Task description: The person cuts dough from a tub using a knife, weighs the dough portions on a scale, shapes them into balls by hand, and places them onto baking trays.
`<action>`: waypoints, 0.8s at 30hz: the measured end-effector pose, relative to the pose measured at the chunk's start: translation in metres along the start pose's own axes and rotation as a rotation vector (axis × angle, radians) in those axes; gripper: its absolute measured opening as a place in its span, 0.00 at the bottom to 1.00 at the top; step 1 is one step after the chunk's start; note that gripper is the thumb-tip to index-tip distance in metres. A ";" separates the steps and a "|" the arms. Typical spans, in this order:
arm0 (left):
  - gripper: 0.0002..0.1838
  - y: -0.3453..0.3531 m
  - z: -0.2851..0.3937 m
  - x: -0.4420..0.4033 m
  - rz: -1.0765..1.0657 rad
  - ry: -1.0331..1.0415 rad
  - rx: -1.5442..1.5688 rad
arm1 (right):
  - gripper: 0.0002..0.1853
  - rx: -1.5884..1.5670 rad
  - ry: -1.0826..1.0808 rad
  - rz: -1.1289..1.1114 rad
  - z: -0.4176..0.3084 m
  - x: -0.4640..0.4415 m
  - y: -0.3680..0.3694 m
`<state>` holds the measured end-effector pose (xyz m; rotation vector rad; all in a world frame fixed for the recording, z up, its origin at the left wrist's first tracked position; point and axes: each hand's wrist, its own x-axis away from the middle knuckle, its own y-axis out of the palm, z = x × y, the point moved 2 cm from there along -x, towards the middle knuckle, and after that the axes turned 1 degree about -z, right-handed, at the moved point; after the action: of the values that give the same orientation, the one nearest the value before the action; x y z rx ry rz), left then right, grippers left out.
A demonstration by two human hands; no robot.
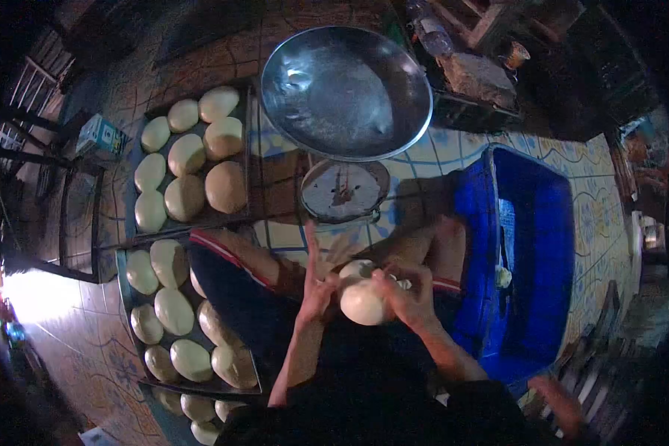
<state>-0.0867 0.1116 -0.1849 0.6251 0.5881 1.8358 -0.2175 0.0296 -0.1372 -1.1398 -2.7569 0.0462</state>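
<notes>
A smooth, pale ball of what looks like dough point(363, 305) is held above my lap. My right hand point(410, 299) grips it from the right, with the thumb on top and fingers curled around the far side. Behind the ball, a smaller pale lump point(358, 269) shows partly between my hands; whether it is joined to the ball I cannot tell. Against the left side of the ball is my left hand point(318, 286), its fingers stretched out and slightly blurred. Straight ahead, a dial scale point(342, 191) carries a wide, shiny metal pan point(342, 97).
Dark trays at my left, one rim point(250, 149) visible, bear rows of pale dough balls point(186, 154). A deep blue plastic crate point(490, 223) stands at my right. A rough block point(479, 78) lies beyond it. A blurred limb point(557, 401) shows at lower right.
</notes>
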 end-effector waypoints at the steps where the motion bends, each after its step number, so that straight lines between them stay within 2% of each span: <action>1: 0.59 0.000 0.006 0.000 -0.027 -0.064 0.101 | 0.11 -0.073 0.146 -0.020 -0.006 0.002 -0.001; 2: 0.65 -0.001 0.009 0.001 -0.056 -0.131 0.203 | 0.10 -0.129 0.043 -0.069 -0.014 0.001 0.001; 3: 0.66 -0.004 0.009 0.001 -0.241 -0.105 0.135 | 0.09 -0.182 -0.058 -0.118 -0.019 -0.002 0.001; 4: 0.67 -0.005 0.009 0.005 -0.419 -0.094 0.070 | 0.14 0.113 -0.345 -0.170 -0.020 -0.010 0.000; 6: 0.66 -0.002 0.006 0.027 -0.470 -0.063 -0.175 | 0.21 0.155 -0.254 -0.200 -0.021 0.000 0.009; 7: 0.64 0.018 0.025 0.026 -0.368 -0.020 -0.374 | 0.25 0.186 -0.240 -0.208 -0.028 -0.006 0.014; 8: 0.62 0.030 0.031 0.029 -0.261 0.007 -0.563 | 0.28 0.324 -0.325 -0.189 -0.033 -0.009 0.016; 10: 0.53 0.031 0.022 0.033 -0.169 0.229 -1.015 | 0.34 0.605 -0.488 -0.149 -0.043 -0.011 0.022; 11: 0.49 0.031 0.014 0.031 -0.119 0.357 -1.241 | 0.36 0.614 -0.489 -0.134 -0.047 -0.011 0.025; 13: 0.29 0.041 0.012 0.022 0.159 0.438 -1.027 | 0.39 0.628 -0.485 -0.110 -0.052 -0.004 0.035; 14: 0.26 0.047 0.019 0.018 0.219 0.639 -1.182 | 0.41 0.171 -0.440 -0.043 -0.040 -0.004 0.032; 15: 0.23 0.058 0.031 0.015 0.281 0.838 -1.331 | 0.41 -0.129 -0.401 -0.012 -0.042 0.000 0.027; 16: 0.15 0.065 0.035 0.013 0.342 0.840 -1.403 | 0.41 -0.427 -0.356 0.010 -0.045 0.004 0.021; 17: 0.15 0.066 0.035 0.011 0.295 0.828 -1.374 | 0.41 -0.726 -0.299 0.026 -0.048 0.008 0.017; 18: 0.15 0.067 0.035 0.009 0.250 0.813 -1.347 | 0.34 -0.675 -0.324 0.138 -0.051 0.014 0.016; 20: 0.15 0.074 0.038 0.009 0.201 0.815 -1.312 | 0.29 -0.346 -0.397 0.354 -0.026 0.029 0.008; 22: 0.15 0.070 0.022 0.009 0.155 0.704 -1.235 | 0.21 -0.025 -0.500 0.548 -0.020 0.042 0.006; 24: 0.13 0.067 0.015 0.011 0.099 0.586 -1.157 | 0.20 0.081 -0.605 0.594 -0.020 0.052 -0.002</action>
<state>-0.1258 0.1017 -0.1280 -0.6778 -0.2110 2.0682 -0.2523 0.0643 -0.1105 -2.1660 -2.6936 0.6626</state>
